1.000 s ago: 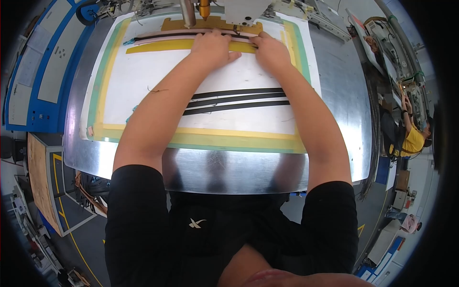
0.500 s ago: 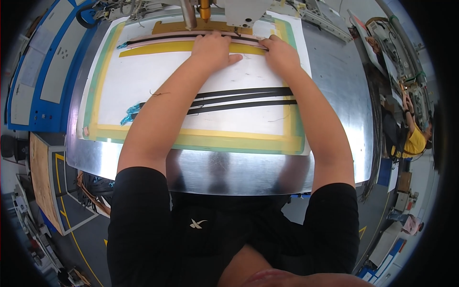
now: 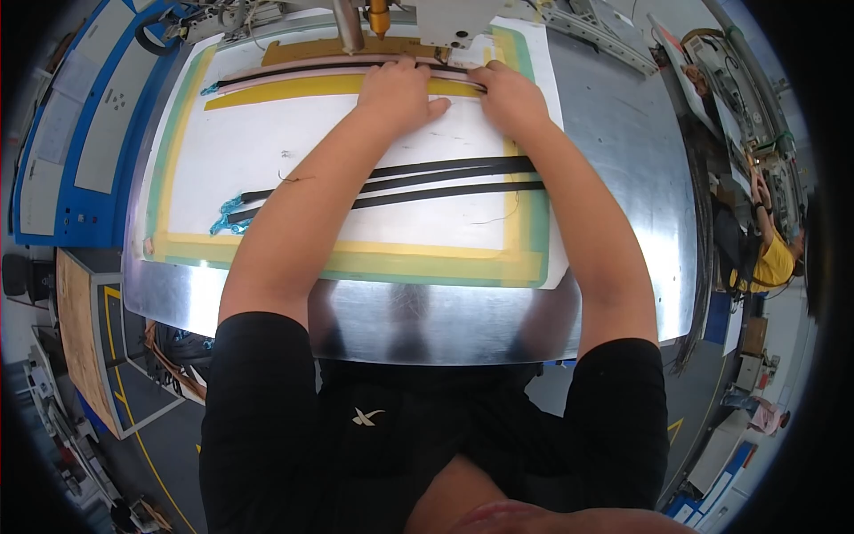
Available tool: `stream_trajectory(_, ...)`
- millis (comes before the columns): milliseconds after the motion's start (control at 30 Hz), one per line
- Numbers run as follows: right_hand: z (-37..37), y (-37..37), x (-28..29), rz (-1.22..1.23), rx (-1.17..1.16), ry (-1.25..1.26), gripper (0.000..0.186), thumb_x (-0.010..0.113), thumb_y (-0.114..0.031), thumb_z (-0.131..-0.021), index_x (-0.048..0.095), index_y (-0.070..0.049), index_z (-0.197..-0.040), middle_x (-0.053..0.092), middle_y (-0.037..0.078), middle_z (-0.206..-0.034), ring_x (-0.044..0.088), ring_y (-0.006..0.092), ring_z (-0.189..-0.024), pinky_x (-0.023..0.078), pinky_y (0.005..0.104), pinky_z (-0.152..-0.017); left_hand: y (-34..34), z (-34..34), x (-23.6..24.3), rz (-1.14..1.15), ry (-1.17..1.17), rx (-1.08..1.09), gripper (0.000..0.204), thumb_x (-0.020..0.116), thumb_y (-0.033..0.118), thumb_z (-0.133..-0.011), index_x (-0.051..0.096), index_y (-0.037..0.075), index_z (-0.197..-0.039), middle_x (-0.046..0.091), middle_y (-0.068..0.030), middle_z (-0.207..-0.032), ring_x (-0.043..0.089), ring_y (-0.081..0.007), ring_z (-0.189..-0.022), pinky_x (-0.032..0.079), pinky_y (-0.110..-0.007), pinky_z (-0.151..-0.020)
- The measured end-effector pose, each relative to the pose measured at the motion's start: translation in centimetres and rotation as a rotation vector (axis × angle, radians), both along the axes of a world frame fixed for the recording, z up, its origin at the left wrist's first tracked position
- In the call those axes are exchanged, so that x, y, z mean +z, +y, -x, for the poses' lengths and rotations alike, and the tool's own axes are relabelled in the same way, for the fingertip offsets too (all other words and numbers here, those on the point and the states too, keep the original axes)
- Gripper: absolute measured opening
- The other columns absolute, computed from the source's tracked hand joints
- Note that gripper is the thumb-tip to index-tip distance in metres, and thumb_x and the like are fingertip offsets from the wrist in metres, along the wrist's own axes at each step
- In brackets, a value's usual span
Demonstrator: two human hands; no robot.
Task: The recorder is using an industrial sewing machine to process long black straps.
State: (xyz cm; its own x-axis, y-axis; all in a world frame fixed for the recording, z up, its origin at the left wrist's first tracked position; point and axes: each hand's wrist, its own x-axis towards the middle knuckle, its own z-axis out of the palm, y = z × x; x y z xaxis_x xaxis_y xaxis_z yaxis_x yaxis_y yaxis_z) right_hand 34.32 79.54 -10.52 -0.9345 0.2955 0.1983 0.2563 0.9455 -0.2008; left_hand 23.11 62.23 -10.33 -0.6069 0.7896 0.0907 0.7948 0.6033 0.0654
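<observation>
A long black strip (image 3: 302,70) lies in a pink-edged channel across the far part of a white sheet (image 3: 294,133), its blue-wrapped end (image 3: 210,88) at the left. My left hand (image 3: 396,96) rests with its fingertips on this strip, thumb spread aside, holding nothing. At the channel's right end my right hand (image 3: 514,100) has its fingers closed at the strip's edge; the fingertips are partly hidden. Mustard-coloured strips (image 3: 267,90) border the channel. Nearer to me, several loose black strips (image 3: 445,184) lie under my forearms, with blue-wrapped ends (image 3: 229,214) at the left.
Just beyond my hands hang a brass-coloured nozzle (image 3: 381,22), a metal tube (image 3: 349,31) and a white machine block (image 3: 454,22). Yellow and green tape (image 3: 374,262) frames the sheet on a shiny metal table (image 3: 614,178). A blue cabinet (image 3: 80,133) stands left; a person in yellow (image 3: 770,262) is far right.
The white sheet has slid a little to the left with its tape and all the strips on it. My right hand has shifted slightly left; my left hand has stayed nearly in place.
</observation>
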Motion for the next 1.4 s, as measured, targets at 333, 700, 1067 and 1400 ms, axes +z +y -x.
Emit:
stream_trajectory(333, -0.3, -0.2, -1.3, 0.026, 0.047, 0.095, 0.034, 0.059, -0.008, -0.091, 0.072, -0.014, -0.122, 0.068, 0.007, -0.119, 0.069, 0.0307, -0.107, 0.057, 0.0429, -0.091, 1.6, -0.9, -0.5, -0.012, 0.01, -0.032, 0.07, 0.067, 0.06, -0.088, 0.062, 0.018, -0.144, 0.063, -0.0207, -0.129, 0.063, -0.0379, -0.121, 0.049, -0.051, -0.104)
stream_trajectory(700, -0.8, 0.0, -2.1, 0.069, -0.01, 0.137, 0.036, 0.069, -0.016, -0.089, 0.073, -0.014, -0.124, 0.066, 0.01, -0.117, 0.07, 0.0322, -0.104, 0.059, 0.0437, -0.087, 2.4, -1.9, -0.7, 0.009, 0.068, -0.002, 0.069, 0.065, 0.06, -0.09, 0.06, 0.02, -0.147, 0.061, -0.0246, -0.128, 0.063, -0.0406, -0.119, 0.052, -0.046, -0.102)
stream_trajectory(1067, -0.8, -0.3, -0.9, 0.008, 0.007, -0.006, 0.044, 0.064, -0.018, -0.092, 0.065, -0.015, -0.136, 0.065, 0.012, -0.124, 0.07, 0.0334, -0.108, 0.059, 0.0448, -0.089, 0.9, -1.9, -0.6, -0.052, 0.026, -0.023, 0.069, 0.065, 0.06, -0.092, 0.057, 0.02, -0.148, 0.059, -0.023, -0.134, 0.059, -0.04, -0.127, 0.049, -0.047, -0.105)
stream_trajectory(1400, -1.0, -0.5, -0.5, 0.012, 0.032, -0.015, 0.045, 0.062, -0.017, -0.094, 0.062, -0.012, -0.139, 0.065, 0.012, -0.127, 0.068, 0.034, -0.111, 0.057, 0.044, -0.094, -14.6, 9.1, -1.3, -0.055, 0.14, 0.113, 0.059, 0.056, 0.051, -0.101, 0.059, 0.011, -0.144, 0.059, -0.0169, -0.146, 0.056, -0.036, -0.132, 0.043, -0.048, -0.111)
